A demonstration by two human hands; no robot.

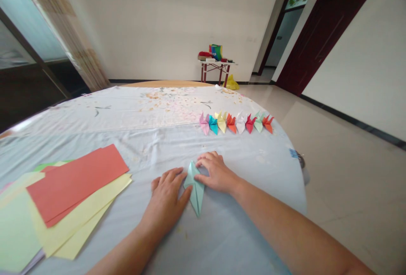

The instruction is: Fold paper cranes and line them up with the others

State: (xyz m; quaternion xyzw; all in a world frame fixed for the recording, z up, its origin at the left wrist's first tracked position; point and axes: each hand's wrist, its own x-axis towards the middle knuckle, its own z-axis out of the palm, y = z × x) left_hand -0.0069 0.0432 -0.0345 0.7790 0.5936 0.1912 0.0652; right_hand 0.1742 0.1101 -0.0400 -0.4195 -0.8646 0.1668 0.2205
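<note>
A pale mint-green folded paper piece (195, 188), long and pointed at both ends, lies flat on the light blue tablecloth (152, 140). My left hand (166, 199) rests flat on the cloth with its fingers pressing the piece's left edge. My right hand (215, 173) presses down on its upper right part with the fingertips. Both hands hold the paper against the table.
A row of several finished paper cranes (236, 123) in mixed colours stands beyond my hands. A stack of red, yellow and green paper sheets (63, 199) lies at the left. The table's rounded edge (298, 173) drops off at the right. A small side table (215, 68) stands by the far wall.
</note>
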